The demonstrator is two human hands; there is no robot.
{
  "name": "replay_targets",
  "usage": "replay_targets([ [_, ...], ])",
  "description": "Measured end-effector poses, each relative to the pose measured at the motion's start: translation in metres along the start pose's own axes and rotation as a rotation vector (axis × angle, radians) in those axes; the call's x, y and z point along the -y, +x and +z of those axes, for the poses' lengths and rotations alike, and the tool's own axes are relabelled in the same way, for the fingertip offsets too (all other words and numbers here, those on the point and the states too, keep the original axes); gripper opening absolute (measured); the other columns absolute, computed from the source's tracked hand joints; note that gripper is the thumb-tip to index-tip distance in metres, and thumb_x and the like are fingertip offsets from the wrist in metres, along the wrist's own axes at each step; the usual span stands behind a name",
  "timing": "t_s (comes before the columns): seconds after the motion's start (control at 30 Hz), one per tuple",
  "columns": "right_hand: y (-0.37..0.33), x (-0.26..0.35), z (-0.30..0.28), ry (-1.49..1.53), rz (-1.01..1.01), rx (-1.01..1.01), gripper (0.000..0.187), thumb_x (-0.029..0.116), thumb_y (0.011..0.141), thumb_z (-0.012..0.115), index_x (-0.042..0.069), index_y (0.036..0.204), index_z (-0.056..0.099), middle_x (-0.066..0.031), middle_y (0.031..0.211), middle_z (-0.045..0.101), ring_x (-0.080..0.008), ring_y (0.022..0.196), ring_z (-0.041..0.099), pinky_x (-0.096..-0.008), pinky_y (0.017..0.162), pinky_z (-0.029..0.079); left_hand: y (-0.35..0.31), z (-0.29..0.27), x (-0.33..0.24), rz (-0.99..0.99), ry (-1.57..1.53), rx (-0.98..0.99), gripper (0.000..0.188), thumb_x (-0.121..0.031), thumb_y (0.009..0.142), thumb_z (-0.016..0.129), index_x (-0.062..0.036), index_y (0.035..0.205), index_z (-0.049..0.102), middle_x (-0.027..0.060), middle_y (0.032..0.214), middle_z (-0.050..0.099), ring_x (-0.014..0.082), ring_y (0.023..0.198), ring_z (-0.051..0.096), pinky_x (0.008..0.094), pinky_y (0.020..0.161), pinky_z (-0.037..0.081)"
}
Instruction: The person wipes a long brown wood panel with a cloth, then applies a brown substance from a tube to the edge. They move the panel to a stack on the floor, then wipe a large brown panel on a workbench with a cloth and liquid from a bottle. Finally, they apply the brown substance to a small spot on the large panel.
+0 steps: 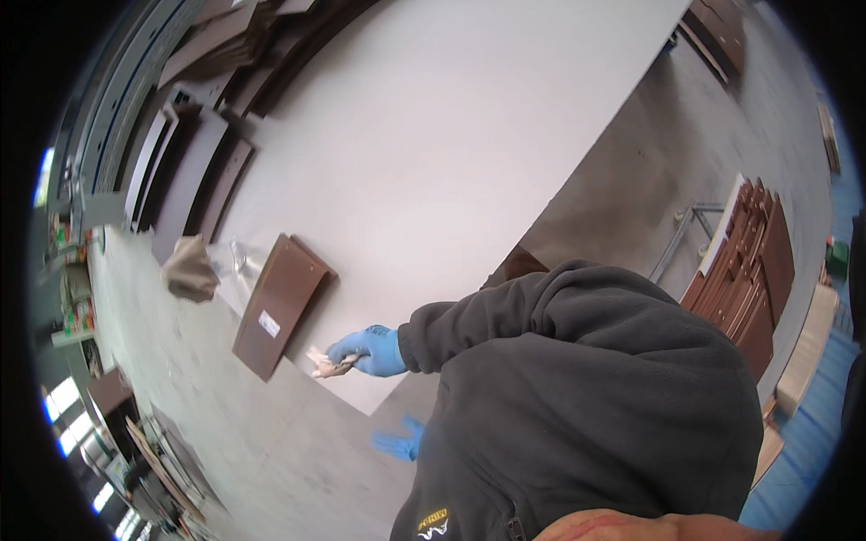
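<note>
We see a crumpled rag [322, 363] bunched in the right hand [375, 350] over the smooth white board [424, 153].
The right hand's blue-gloved fingers curl round the soft, pale rag at the board's near corner; we cannot tell how hard they press. Our left hand [397, 442], also gloved, has its fingers spread with nothing between them, beside that corner, partly hidden by the dark fleece jacket [577, 406]. A stiff brown panel [284, 302], oblong with a raised side and white label [269, 324], juts past the board's left edge, near the rag. Beyond it, the flat board gives wide room up to its long right edge; grey floor [207, 388] lies alongside.
</note>
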State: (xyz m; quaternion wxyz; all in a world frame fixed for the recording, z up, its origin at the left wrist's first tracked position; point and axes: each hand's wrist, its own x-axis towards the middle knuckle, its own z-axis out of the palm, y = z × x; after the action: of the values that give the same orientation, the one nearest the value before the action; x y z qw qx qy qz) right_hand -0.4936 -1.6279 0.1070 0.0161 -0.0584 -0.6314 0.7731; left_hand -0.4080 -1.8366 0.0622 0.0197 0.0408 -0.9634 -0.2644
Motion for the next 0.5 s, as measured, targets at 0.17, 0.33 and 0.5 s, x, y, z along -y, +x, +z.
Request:
replay_targets([
  [0.17, 0.009, -0.031, -0.038, -0.82, -0.639, 0.047, 0.052, 0.009, 0.079, 0.074, 0.017, 0.129, 0.063, -0.0086, 0.146, 0.058, -0.0371, 0.134, 0.055, -0.0548, 0.109, 0.044, 0.018, 0.014, -0.024, 0.269, 0.032, -0.032, 0.063, -0.046, 0.104, 0.056, -0.0002, 0.148, 0.052, 0.0234, 0.154, 0.048, 0.0353, 0.142, 0.047, 0.0512, 0.114, 0.041],
  [0.33, -0.039, -0.058, -0.092, -0.979, -0.339, 0.037, 0.07, 0.036, 0.073, 0.083, 0.015, 0.137, 0.061, -0.016, 0.154, 0.051, -0.0393, 0.141, 0.049, -0.0575, 0.116, 0.039, 0.026, 0.037, -0.083, 0.693, -0.036, -0.001, 0.071, -0.051, 0.101, 0.06, 0.0006, 0.149, 0.052, 0.0269, 0.157, 0.046, 0.0396, 0.145, 0.046, 0.0551, 0.115, 0.04],
  [0.5, -0.135, -0.02, -0.176, -0.955, -0.217, -0.587, 0.059, 0.035, 0.083, 0.078, 0.009, 0.134, 0.062, -0.0215, 0.155, 0.049, -0.0421, 0.137, 0.051, -0.0526, 0.115, 0.041, -0.002, 0.052, -0.168, 1.117, -0.222, 0.215, 0.08, -0.056, 0.097, 0.065, 0.0015, 0.151, 0.052, 0.0304, 0.159, 0.043, 0.044, 0.147, 0.044, 0.0591, 0.116, 0.038],
])
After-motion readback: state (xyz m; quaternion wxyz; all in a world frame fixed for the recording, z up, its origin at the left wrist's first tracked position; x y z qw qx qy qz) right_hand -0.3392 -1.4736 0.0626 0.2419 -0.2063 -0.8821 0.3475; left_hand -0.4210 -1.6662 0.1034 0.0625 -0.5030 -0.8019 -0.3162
